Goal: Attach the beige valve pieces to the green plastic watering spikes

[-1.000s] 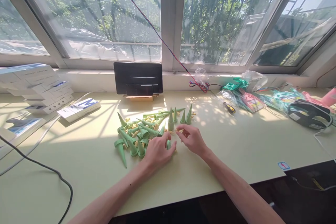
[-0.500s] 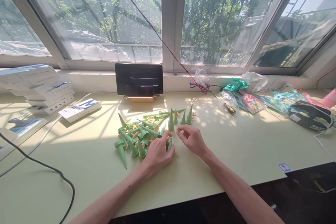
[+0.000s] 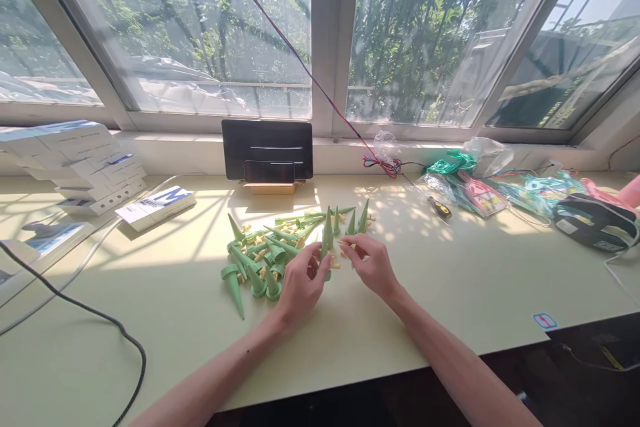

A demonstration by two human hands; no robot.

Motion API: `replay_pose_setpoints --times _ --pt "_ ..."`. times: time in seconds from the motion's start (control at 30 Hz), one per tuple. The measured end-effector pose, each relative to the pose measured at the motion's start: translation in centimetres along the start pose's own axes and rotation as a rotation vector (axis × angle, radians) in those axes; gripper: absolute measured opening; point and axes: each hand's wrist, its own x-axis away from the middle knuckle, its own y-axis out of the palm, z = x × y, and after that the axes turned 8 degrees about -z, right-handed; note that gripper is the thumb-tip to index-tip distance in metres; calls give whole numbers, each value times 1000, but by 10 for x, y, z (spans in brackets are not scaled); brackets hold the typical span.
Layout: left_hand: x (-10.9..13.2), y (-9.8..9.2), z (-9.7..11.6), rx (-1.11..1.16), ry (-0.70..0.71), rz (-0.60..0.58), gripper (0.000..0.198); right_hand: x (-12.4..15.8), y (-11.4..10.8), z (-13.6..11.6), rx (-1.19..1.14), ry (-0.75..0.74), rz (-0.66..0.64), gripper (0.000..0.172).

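My left hand (image 3: 304, 280) is closed around a green cone piece (image 3: 325, 265) at the right side of the pile. A short tan peg (image 3: 335, 265) sticks out to the right of that piece. My right hand (image 3: 369, 263) is just to the right, thumb and index finger pinched together at a small tan bit (image 3: 344, 242) too small to make out well. Left of my hands lies a pile of green cones (image 3: 275, 252) mixed with tan pegs. Behind my hands, several green cones (image 3: 351, 221) stand upright with their tips up.
A black tablet (image 3: 267, 147) and a phone stand at the back. White boxes (image 3: 95, 163) are stacked at the left, near cables. A screwdriver (image 3: 440, 207), plastic bags (image 3: 480, 193) and a black case (image 3: 595, 220) lie at the right.
The green piece in my left hand has tilted, and a tan peg now shows at its right side. My right hand stays close by, still pinched. The view has shifted slightly.
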Motion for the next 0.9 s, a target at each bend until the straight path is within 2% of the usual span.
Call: replay_pose_setpoints --times 0.3,0.9 --pt "-2 -3 9 118 -77 82 24 2 2 -9 -12 -44 -30 23" --pt "-3 -3 6 186 -116 61 24 2 -1 -13 -6 -101 -57 20"
